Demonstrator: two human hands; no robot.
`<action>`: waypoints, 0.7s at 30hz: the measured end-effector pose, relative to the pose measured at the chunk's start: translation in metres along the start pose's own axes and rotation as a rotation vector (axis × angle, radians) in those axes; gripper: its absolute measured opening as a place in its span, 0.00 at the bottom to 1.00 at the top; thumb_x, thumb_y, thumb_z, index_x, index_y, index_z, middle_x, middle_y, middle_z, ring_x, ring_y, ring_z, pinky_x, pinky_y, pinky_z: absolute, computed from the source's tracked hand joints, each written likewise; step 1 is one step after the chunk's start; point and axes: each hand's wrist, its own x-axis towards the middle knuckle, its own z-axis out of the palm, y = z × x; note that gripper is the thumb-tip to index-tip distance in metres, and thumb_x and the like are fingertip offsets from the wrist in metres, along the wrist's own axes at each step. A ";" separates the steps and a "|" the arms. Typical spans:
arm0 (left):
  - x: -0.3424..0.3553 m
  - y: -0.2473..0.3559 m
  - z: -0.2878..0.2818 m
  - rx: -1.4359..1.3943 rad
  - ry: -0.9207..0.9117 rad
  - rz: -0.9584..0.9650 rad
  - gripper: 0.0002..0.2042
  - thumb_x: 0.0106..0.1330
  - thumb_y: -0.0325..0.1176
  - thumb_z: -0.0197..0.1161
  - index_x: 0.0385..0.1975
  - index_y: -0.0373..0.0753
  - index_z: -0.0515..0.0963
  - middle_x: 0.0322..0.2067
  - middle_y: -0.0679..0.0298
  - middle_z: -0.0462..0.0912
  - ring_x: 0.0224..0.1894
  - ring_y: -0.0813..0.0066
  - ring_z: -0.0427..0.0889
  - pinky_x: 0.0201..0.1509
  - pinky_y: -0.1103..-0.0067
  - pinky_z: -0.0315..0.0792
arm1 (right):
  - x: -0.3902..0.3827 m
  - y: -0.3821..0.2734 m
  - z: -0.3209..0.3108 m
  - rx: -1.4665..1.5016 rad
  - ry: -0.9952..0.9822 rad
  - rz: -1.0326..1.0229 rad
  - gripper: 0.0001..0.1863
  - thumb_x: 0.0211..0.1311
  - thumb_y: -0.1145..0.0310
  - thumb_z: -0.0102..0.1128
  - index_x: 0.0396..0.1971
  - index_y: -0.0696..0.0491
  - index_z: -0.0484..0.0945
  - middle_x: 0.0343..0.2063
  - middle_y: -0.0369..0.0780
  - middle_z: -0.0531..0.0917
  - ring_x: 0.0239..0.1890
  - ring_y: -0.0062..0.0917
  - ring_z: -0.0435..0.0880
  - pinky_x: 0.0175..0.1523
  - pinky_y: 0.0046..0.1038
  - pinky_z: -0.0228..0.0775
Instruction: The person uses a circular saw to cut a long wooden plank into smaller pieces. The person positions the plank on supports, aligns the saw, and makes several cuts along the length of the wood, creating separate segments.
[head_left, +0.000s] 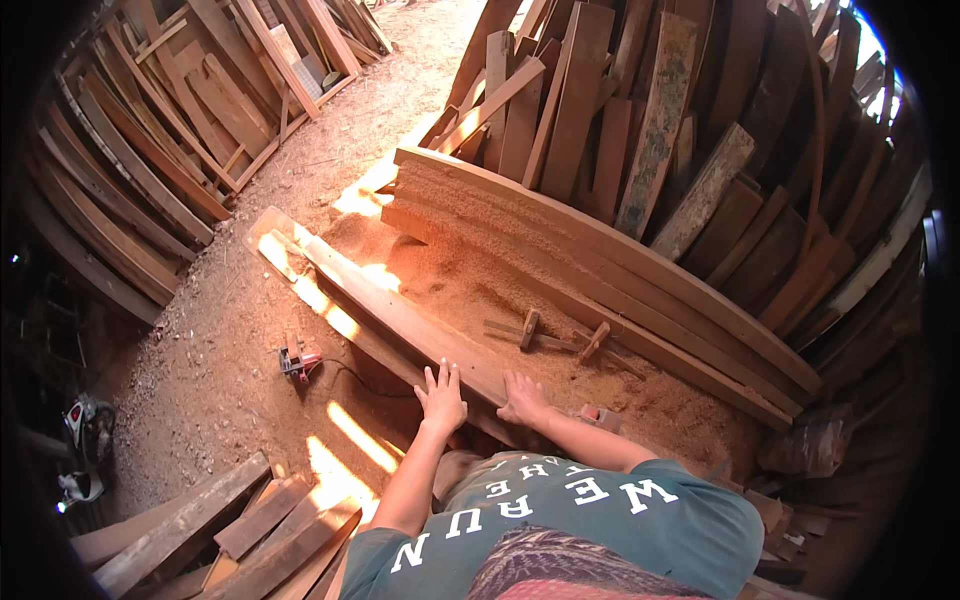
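A long wooden beam (385,305) runs from just in front of my body toward the far left. My left hand (442,402) lies on its near end by the left edge, fingers stretched and apart. Beside it, my right hand (522,400) rests on the same beam with its fingers spread, touching the top near the right edge. Neither hand grips anything. Along the beam's left side lies a lower length of wood (335,318), partly sunlit. To the left, a red and dark power tool (299,362) sits on the ground with a dark cord.
Several sawdust-covered boards (600,270) lie stacked beyond the beam. Two wooden marking-gauge-like tools (530,330) sit in the sawdust. Upright planks (575,90) lean at the right, more timber (215,110) at the far left. Loose boards (190,520) lie at the near left.
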 end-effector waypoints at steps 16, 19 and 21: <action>-0.001 -0.014 -0.007 -0.131 -0.066 0.006 0.51 0.63 0.37 0.73 0.84 0.47 0.47 0.86 0.59 0.35 0.65 0.42 0.80 0.67 0.50 0.76 | 0.011 0.000 0.015 -0.004 0.024 -0.015 0.44 0.48 0.54 0.77 0.63 0.58 0.68 0.59 0.53 0.77 0.64 0.51 0.75 0.66 0.53 0.71; 0.001 -0.014 -0.004 -0.123 -0.062 0.015 0.52 0.63 0.37 0.73 0.84 0.47 0.46 0.86 0.59 0.35 0.63 0.42 0.81 0.65 0.51 0.77 | 0.012 0.005 0.019 0.020 0.046 -0.037 0.44 0.47 0.55 0.76 0.63 0.59 0.68 0.59 0.53 0.77 0.63 0.52 0.75 0.67 0.51 0.71; 0.002 -0.013 -0.004 -0.122 -0.064 0.015 0.52 0.63 0.38 0.73 0.84 0.47 0.46 0.86 0.59 0.35 0.63 0.42 0.81 0.64 0.51 0.77 | 0.013 0.008 0.022 0.036 0.064 -0.060 0.44 0.47 0.55 0.76 0.62 0.59 0.68 0.58 0.54 0.77 0.63 0.52 0.75 0.66 0.51 0.71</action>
